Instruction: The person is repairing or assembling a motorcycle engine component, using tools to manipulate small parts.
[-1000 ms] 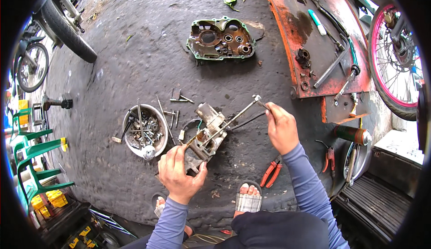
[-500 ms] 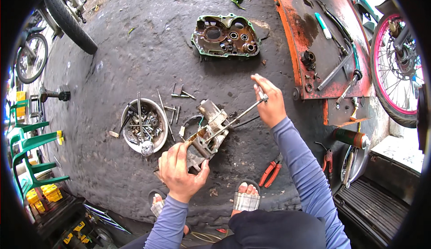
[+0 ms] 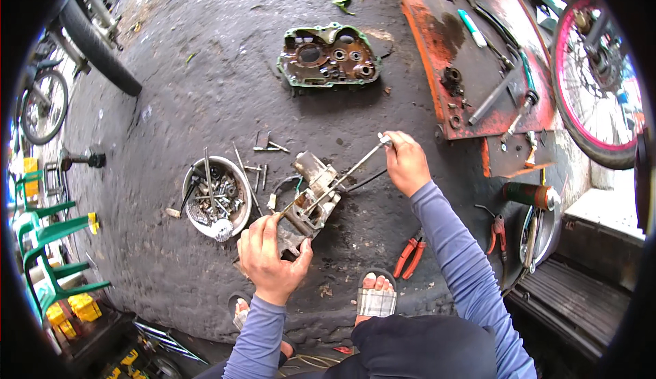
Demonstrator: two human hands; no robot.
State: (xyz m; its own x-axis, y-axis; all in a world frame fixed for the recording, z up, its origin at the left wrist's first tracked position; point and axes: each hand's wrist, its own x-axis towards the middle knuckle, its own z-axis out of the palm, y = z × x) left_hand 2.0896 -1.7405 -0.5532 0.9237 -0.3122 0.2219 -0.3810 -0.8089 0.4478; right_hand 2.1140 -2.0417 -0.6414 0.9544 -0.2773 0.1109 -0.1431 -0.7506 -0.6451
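My left hand (image 3: 275, 261) grips the near end of a greasy grey metal engine part (image 3: 305, 219), thumb on one side and fingers on the other. A long T-handle wrench (image 3: 360, 165) slants from that part up to the right. My right hand (image 3: 408, 164) is closed round the wrench's handle end; the palm side is hidden. A dark rod or hose sticks out of the engine part below the wrench. Just left stands a round metal bowl (image 3: 186, 209) full of small metal parts, with tools leaning in it.
A crankcase half (image 3: 328, 56) with a green gasket edge lies farther off. Red-handled pliers (image 3: 410, 259) lie near my right foot. Loose bolts (image 3: 272, 144) sit beyond the bowl. A red metal bench (image 3: 427, 51) with tools is at right, green chairs (image 3: 51, 232) at left.
My right hand has gone from fingers stretched out to curled round the wrench's handle, which has swung slightly up and left. My left hand stays on the engine part.
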